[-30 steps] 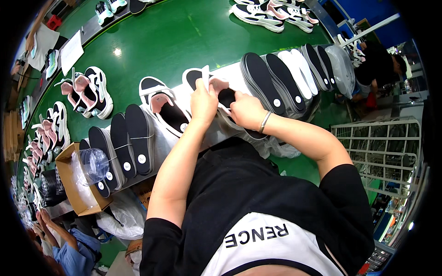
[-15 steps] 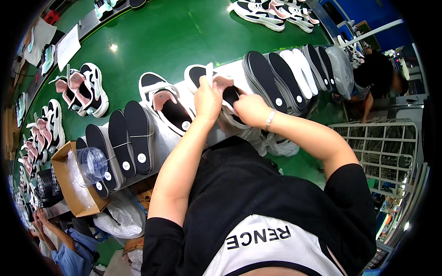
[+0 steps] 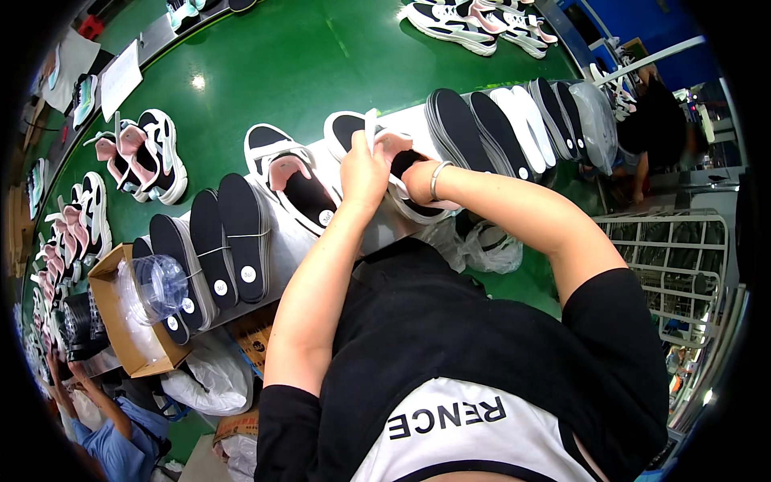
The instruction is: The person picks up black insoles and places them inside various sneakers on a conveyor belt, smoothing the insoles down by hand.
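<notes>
The person is working on a single black, white and pink shoe, which is lying on the grey counter near the upper middle of the frame, its toe pointing to the upper left. The left hand is clamping, fingers closed, on the white strap standing up at the shoe's throat. The right hand is entering the shoe at the heel end; its fingers are disappearing inside, so whether they are together or apart, or holding anything, cannot be told. The step in hand is judged to be the bedding of an insole within the shoe. The companion shoe, lying just to the left in the frame, is showing a black footbed with a round white label at the heel, which is supporting that reading. Stacked black insoles are lying just beside the work on the right. The next move is judged to be calling for a steady left-hand hold on the throat while the right fingers are smoothing toward the toe, without dragging or creasing the footbed on leaving.
</notes>
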Tool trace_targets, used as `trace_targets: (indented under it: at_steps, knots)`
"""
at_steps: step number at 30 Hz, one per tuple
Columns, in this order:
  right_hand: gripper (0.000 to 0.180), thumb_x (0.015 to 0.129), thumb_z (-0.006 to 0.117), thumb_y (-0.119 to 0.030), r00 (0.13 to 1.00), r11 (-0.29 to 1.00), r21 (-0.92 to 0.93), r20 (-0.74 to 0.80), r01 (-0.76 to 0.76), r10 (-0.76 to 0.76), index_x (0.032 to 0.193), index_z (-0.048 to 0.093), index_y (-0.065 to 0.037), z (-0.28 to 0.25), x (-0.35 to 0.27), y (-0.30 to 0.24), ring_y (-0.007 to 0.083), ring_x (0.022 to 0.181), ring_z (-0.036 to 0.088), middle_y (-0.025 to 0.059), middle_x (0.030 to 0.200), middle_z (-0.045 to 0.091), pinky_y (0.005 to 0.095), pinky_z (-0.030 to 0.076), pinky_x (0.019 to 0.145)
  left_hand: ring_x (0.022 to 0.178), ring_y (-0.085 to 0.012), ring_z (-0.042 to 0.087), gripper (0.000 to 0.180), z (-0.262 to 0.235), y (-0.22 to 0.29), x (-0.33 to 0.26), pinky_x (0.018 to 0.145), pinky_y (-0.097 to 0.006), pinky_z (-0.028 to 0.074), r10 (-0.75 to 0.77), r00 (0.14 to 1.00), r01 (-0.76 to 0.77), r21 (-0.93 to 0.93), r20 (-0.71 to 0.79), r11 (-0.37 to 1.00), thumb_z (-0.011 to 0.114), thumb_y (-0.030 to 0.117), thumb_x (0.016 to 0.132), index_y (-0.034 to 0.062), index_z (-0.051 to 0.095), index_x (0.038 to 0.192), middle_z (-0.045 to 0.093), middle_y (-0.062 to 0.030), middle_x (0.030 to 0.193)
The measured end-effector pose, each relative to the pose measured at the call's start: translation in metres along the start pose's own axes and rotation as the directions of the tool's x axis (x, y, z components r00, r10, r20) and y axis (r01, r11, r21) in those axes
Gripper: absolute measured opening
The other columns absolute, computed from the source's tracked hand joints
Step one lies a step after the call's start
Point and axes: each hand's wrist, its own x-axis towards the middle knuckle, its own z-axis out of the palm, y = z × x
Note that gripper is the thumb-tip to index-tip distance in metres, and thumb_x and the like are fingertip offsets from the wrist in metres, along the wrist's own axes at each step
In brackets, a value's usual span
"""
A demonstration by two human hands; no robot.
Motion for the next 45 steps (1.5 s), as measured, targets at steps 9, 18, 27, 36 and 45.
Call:
trace_targets:
  at_steps: [9,18,27,36,45]
  knots:
    - [0.016,0.068,0.053,-0.013,0.998,0.987,-0.162,-0.057,-0.022,0.013,0.076,0.066,-0.008,0.003,-0.010,-0.001,0.0230,0.077,0.062,0.0118,0.082,0.064,0.0337,0.045,0.070,0.072,-0.0437,0.054,0.020,0.000,0.001,0.002,0.061,-0.047,0.041,-0.011,1.000,0.011,0.040,0.002,0.999,0.049,0.019,0.082,0.0008,0.043,0.089,0.056,-0.0261,0.074]
    - [0.024,0.068,0.049,-0.015,0.999,0.979,0.202,0.028,0.024,-0.030,0.086,0.062,-0.005,0.010,-0.053,0.008,0.0272,0.088,0.058,0.0144,0.084,0.062,0.0459,0.029,0.084,0.067,-0.0429,0.054,0.020,0.007,-0.001,0.004,0.059,-0.048,0.042,0.021,0.999,-0.019,0.071,-0.031,0.997,0.048,0.017,0.082,-0.0009,0.040,0.087,0.057,-0.0250,0.069]
    - [0.026,0.081,0.049,-0.021,0.813,0.868,0.403,-0.582,0.290,-0.001,0.103,0.054,-0.009,0.001,-0.085,0.025,0.0188,0.077,0.059,0.0049,0.075,0.062,0.0453,0.018,0.098,0.084,-0.0391,0.056,0.021,-0.024,-0.002,-0.008,0.072,-0.042,0.043,-0.130,0.980,0.145,-0.095,0.149,0.985,0.044,0.012,0.083,-0.0042,0.041,0.096,0.056,-0.0264,0.086]
    - [0.019,0.069,0.054,-0.018,0.936,0.977,0.138,-0.334,0.162,-0.108,0.083,0.058,-0.005,0.018,-0.078,-0.010,0.0270,0.076,0.060,0.0117,0.070,0.060,0.0564,0.021,0.093,0.074,-0.0280,0.059,0.022,-0.019,-0.012,-0.008,0.066,-0.033,0.045,-0.106,0.984,0.140,-0.242,0.146,0.960,0.046,0.013,0.083,-0.0029,0.046,0.097,0.058,-0.0183,0.083]
    - [0.019,0.066,0.051,-0.013,0.990,0.930,0.348,-0.113,0.121,-0.087,0.081,0.061,-0.005,0.027,-0.048,0.011,0.0270,0.083,0.059,0.0132,0.081,0.062,0.0493,0.029,0.080,0.063,-0.0147,0.053,0.023,0.014,-0.027,0.018,0.058,-0.028,0.043,-0.158,0.965,0.245,-0.505,0.208,0.828,0.051,0.020,0.082,-0.0019,0.051,0.087,0.056,-0.0087,0.071]
